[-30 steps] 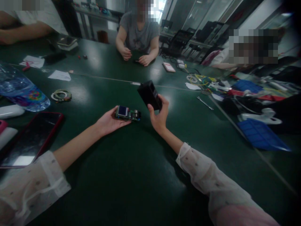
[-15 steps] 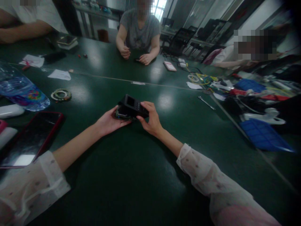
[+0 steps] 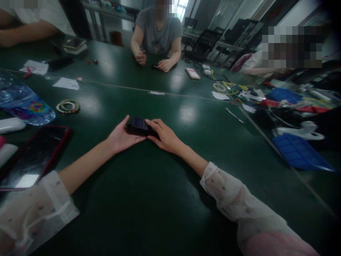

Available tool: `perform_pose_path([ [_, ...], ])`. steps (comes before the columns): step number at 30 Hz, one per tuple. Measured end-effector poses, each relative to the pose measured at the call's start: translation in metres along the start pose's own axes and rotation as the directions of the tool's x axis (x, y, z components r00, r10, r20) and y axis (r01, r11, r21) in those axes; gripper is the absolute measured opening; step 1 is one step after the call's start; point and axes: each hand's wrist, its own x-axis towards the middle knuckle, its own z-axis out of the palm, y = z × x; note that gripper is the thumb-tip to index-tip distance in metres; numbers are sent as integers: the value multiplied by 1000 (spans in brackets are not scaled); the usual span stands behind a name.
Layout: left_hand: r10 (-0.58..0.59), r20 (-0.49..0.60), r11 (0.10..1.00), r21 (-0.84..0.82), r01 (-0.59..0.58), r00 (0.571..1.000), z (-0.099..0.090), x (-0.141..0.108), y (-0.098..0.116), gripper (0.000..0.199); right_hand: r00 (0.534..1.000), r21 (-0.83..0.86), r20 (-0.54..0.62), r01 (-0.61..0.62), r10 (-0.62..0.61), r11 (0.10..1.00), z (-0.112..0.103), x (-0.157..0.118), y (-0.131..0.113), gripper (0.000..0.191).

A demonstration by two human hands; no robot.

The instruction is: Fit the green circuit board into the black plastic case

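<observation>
A small black device (image 3: 139, 124) with a dark screen lies across the fingers of my left hand (image 3: 121, 138), whose thumb is raised away from it. From the right, my right hand (image 3: 166, 138) grips the device's other end, fingers on top and thumb along the near edge. Both hands are just above the green table (image 3: 149, 199). No circuit board shows now; the underside of the device is hidden by my left fingers.
Left are a bottle (image 3: 32, 103), a red-edged phone (image 3: 39, 153) and a bracelet (image 3: 68, 106). A wrench (image 3: 234, 115), cables (image 3: 229, 87) and a blue tray (image 3: 299, 151) lie right. People sit around the table's far side.
The black upper part, tilted over a circuit board before, has come down flat onto it. My right hand has moved left and lower, and my left thumb has lifted.
</observation>
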Motion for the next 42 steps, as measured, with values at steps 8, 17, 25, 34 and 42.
perform_pose_path([
  [8,-6,8,1000,-4,6,1000,-2,2,0,62,999,-2,-26,28,-28,1000,2,-1,2,63],
  [17,-27,57,999,-15,28,998,-9,5,0,63,999,44,-30,23,-22,999,3,-2,4,64],
  [25,-27,48,999,-20,28,998,-8,5,0,64,1000,54,-26,14,-13,998,3,-3,5,67],
  [34,-13,-7,1000,-13,13,1000,-4,4,-1,62,999,61,-35,26,-24,998,3,-3,4,66],
  [42,15,9,1000,-22,-15,1000,-5,5,-2,59,998,95,-62,21,-15,995,6,-4,7,67],
])
